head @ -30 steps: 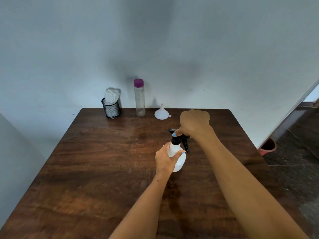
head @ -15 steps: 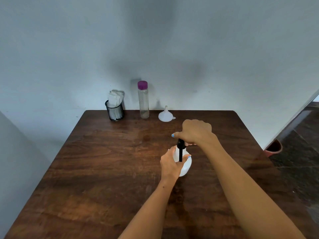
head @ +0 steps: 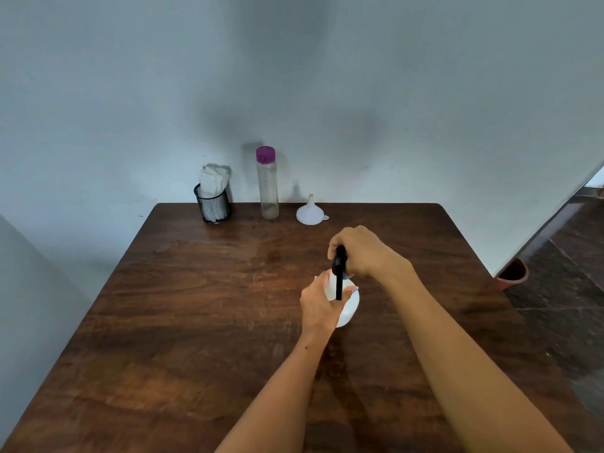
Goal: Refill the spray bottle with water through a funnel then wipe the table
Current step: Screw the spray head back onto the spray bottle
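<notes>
A white spray bottle (head: 349,305) stands upright near the middle of the brown wooden table (head: 196,322). My left hand (head: 322,305) wraps around its body. My right hand (head: 362,253) grips the black spray head (head: 340,273) on top, with the trigger pointing down toward me. A white funnel (head: 310,213) sits mouth-down at the table's back edge. Left of it stands a clear water bottle (head: 268,188) with a purple cap.
A black mesh cup (head: 213,206) stuffed with white cloths or tissue stands at the back left by the wall. A reddish pot (head: 513,274) sits on the dark floor to the right of the table.
My right hand has twisted the black spray head round, so the trigger now points toward me instead of to the right. My left hand keeps its hold on the bottle.
</notes>
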